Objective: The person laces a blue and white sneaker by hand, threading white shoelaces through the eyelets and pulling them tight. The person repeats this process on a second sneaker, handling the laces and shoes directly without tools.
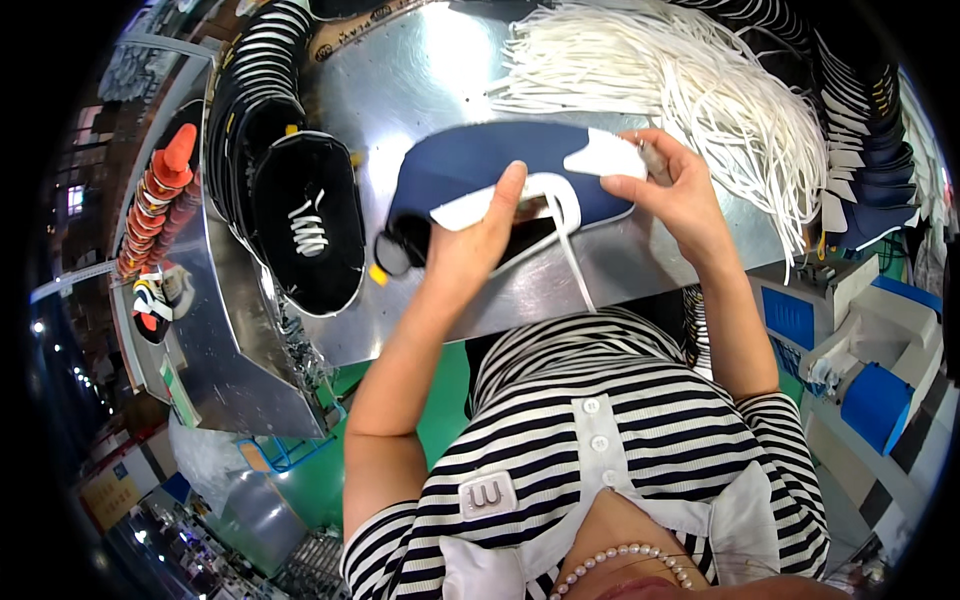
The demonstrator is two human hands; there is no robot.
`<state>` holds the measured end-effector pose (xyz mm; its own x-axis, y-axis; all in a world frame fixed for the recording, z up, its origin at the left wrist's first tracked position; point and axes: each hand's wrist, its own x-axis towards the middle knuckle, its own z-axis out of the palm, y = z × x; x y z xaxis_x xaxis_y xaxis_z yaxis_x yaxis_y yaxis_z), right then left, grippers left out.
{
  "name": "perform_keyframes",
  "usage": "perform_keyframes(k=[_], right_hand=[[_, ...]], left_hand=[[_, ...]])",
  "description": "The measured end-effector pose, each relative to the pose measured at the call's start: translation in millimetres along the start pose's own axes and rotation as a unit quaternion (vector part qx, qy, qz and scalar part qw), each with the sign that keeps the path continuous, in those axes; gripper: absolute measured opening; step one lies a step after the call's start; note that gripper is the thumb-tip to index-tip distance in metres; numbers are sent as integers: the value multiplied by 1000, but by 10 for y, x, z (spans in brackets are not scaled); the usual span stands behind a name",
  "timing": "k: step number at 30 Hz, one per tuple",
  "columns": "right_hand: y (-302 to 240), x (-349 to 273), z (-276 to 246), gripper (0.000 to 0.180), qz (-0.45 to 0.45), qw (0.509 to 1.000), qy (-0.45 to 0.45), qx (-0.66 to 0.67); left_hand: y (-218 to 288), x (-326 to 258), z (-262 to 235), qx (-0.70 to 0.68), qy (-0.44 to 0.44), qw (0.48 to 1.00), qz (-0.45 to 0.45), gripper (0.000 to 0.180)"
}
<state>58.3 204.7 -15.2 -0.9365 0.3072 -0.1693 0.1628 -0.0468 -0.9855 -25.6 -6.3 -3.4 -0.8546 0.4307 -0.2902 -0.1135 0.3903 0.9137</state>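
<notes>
Head view, left to right: at ten o'clock I see stacked black shoe uppers (315,215); toward twelve, the left hand (466,248), closed on the collar of a navy upper (470,160) over the metal table (385,60); a white lace (572,258), trailing toward five from its opening; at two, the right hand (688,195), half-curled at its white-patched end, grip firmness unclear to me; beyond, piled laces (725,125).

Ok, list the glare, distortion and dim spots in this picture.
Head view: white glare washes the metal tabletop beyond the navy shoe upper; head view: fisheye curvature, with black corners; head view: far left side dim, dotted with small lights.
</notes>
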Motion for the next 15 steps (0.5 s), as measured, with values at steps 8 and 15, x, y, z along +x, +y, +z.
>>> perform_keyframes(k=[8,15], right_hand=[[172,195,34,34,-17,993,64,97],[299,-218,322,19,-18,987,-91,-133]], left_hand=[[45,-185,-229,311,-84,935,148,26],[-8,-234,-59,284,37,903,321,17]])
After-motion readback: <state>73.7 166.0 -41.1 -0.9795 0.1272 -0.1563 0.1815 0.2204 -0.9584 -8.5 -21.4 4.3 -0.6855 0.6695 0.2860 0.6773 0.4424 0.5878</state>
